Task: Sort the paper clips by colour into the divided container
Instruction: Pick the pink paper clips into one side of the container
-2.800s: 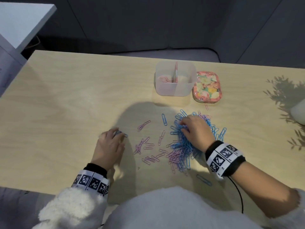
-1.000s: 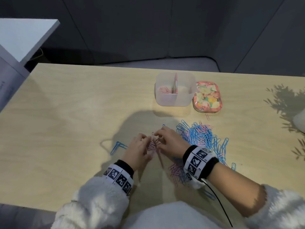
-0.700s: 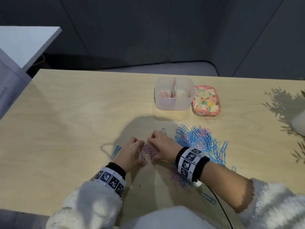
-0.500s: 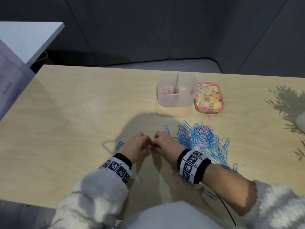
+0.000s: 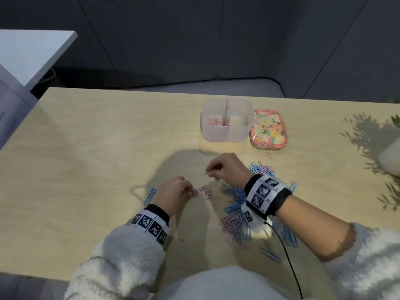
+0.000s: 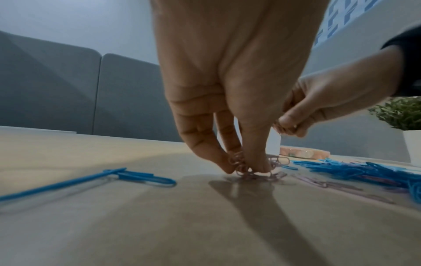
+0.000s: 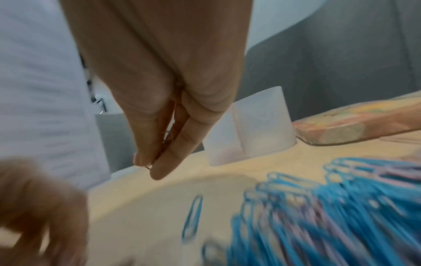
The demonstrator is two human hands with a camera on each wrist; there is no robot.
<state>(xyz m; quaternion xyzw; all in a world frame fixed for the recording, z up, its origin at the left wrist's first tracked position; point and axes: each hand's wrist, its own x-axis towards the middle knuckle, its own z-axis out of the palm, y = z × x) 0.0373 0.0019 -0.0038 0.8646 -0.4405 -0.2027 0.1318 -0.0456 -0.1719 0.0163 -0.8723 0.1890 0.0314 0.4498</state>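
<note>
A clear divided container (image 5: 226,135) stands at the back of the table, with pink clips (image 5: 213,121) in its left compartment. A mixed heap of blue and pink paper clips (image 5: 263,171) lies to the right, partly hidden under my right wrist. My left hand (image 5: 175,192) pinches a small bunch of pink clips (image 6: 241,162) against the table. My right hand (image 5: 225,169) is raised above the table and pinches a few pink clips (image 6: 287,128) between thumb and fingers (image 7: 157,160). Loose pink clips (image 5: 208,192) lie between the hands.
A floral lid (image 5: 268,129) lies right of the container. Blue clips (image 5: 150,195) sit apart to the left of my left hand. More pink and blue clips (image 5: 234,226) lie near my right wrist. A white plant pot (image 5: 390,160) stands at the right edge.
My right hand has lifted off the table and moved toward the container with pink clips. My left hand stays down on the small pink bunch.
</note>
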